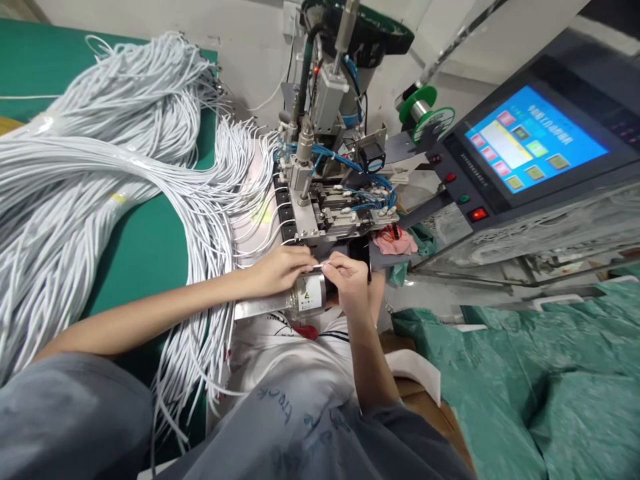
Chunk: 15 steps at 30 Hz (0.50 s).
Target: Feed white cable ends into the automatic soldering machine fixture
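My left hand point(279, 269) and my right hand point(350, 276) meet in front of a small assembly machine point(330, 200). Both pinch the end of one thin white cable point(319, 267) between their fingertips, held just above a metal plate with a warning label point(310, 295). More white cable ends sit in a black holder strip point(284, 213) along the machine's left side. The rest of the held cable is hidden under my left hand.
A large bundle of white cables point(115, 153) lies over the green table point(150, 253) at the left. A control panel with a lit touchscreen point(535, 143) and buttons stands at the right. Green plastic sheeting point(540, 387) covers the lower right. A wire spool point(425, 113) sits behind.
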Each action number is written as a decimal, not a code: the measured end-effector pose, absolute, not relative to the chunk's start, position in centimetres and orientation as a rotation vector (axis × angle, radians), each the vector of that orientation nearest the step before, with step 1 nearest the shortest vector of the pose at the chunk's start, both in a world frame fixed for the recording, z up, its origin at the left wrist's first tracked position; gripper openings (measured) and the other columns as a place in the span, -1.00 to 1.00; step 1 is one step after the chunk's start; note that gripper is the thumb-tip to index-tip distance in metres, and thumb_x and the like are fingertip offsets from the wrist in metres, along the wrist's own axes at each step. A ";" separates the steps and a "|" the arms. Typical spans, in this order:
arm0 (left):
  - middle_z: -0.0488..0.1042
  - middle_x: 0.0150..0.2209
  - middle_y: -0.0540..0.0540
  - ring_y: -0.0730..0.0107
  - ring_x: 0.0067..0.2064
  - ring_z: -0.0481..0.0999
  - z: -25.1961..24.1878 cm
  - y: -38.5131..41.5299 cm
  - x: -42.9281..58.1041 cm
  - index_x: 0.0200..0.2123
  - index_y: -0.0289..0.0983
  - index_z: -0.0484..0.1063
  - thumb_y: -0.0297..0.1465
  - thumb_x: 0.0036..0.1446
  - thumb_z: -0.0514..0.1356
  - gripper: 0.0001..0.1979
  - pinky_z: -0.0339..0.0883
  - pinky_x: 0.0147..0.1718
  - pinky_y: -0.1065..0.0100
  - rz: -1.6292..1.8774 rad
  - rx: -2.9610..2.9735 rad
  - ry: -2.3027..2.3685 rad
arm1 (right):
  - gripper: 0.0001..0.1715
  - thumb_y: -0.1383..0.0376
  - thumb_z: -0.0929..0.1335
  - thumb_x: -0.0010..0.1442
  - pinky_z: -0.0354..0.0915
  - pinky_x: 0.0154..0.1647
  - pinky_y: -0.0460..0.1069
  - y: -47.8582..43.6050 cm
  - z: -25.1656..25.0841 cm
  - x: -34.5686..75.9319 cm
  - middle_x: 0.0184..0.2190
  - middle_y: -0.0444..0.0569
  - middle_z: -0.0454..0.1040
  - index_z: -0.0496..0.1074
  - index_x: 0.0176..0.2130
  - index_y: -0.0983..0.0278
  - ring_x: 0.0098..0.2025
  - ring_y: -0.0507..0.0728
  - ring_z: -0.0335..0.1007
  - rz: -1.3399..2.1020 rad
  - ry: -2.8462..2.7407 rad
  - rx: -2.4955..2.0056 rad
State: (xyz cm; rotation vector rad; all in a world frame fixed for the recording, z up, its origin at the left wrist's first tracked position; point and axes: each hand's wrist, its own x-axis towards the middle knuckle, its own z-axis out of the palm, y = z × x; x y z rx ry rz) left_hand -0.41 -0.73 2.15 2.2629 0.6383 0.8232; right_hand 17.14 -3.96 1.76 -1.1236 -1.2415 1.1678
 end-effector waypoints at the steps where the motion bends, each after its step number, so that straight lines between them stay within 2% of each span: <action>1: 0.40 -0.44 -0.08 0.48 -0.38 0.37 2.1 -0.8 -0.3 -0.28 -0.36 0.47 -0.49 0.22 0.00 -0.76 0.26 -0.40 0.43 0.868 2.239 0.646 | -0.85 0.28 0.42 -0.04 0.09 -0.50 -0.07 -4.2 1.5 16.8 -0.58 -0.14 0.29 0.45 -0.58 0.27 -0.50 0.00 0.17 1.150 -1.208 -1.121; 7: 0.42 -0.46 -0.08 0.50 -0.41 0.39 2.4 -1.2 -0.3 -0.31 -0.37 0.48 -0.44 0.23 0.03 -0.77 0.27 -0.43 0.46 0.979 2.196 0.658 | -0.84 0.25 0.37 0.06 0.14 -0.47 -0.05 -5.2 1.4 15.8 -0.53 -0.10 0.32 0.46 -0.51 0.26 -0.46 0.04 0.23 0.987 -1.207 -1.200; 12: 0.38 -0.42 -0.14 0.42 -0.39 0.35 2.8 -0.9 -0.8 -0.28 -0.41 0.47 -0.52 0.17 -0.03 -0.73 0.23 -0.45 0.42 0.770 2.496 0.605 | -0.82 0.31 0.35 0.07 0.05 -0.54 -0.07 -4.7 2.5 17.4 -0.57 -0.14 0.24 0.41 -0.54 0.29 -0.53 -0.01 0.14 0.987 -1.517 -1.255; 15: 0.37 -0.44 -0.11 0.43 -0.41 0.34 2.3 -1.0 -0.6 -0.31 -0.39 0.47 -0.51 0.18 -0.02 -0.75 0.22 -0.45 0.43 0.786 2.478 0.678 | -0.79 0.33 0.34 0.08 0.01 -0.55 -0.08 -4.3 2.0 17.6 -0.59 -0.16 0.19 0.39 -0.57 0.30 -0.54 -0.02 0.10 0.996 -1.516 -1.211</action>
